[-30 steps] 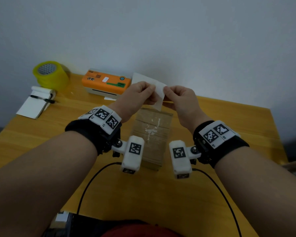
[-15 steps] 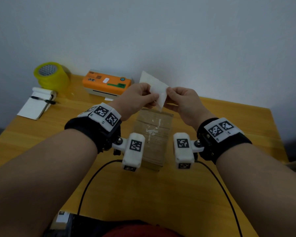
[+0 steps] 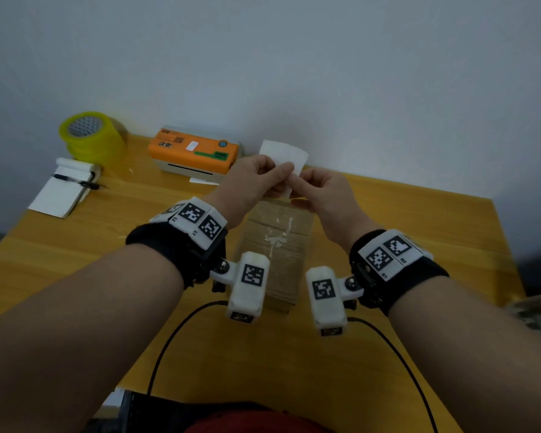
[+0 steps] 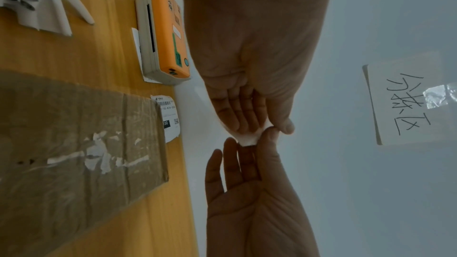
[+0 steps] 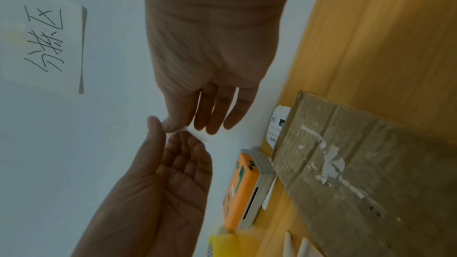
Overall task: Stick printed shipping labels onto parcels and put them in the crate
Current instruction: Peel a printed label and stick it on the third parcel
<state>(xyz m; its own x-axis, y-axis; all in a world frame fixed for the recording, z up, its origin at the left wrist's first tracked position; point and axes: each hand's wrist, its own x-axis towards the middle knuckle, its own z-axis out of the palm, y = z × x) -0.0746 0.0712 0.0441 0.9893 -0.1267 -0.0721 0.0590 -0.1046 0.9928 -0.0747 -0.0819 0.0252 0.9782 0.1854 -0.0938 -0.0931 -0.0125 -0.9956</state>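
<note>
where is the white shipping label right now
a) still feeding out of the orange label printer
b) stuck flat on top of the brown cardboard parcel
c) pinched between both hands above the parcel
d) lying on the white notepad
c: the left hand and right hand both pinch the white shipping label in the air above the brown cardboard parcel.

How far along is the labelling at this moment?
Early. Both the left hand and right hand pinch a white label above the cardboard parcel, apparently working its edge. The parcel's top shows only tape and torn paper scraps, no fresh label. Sticking and crating remain; no crate is in view.
</note>
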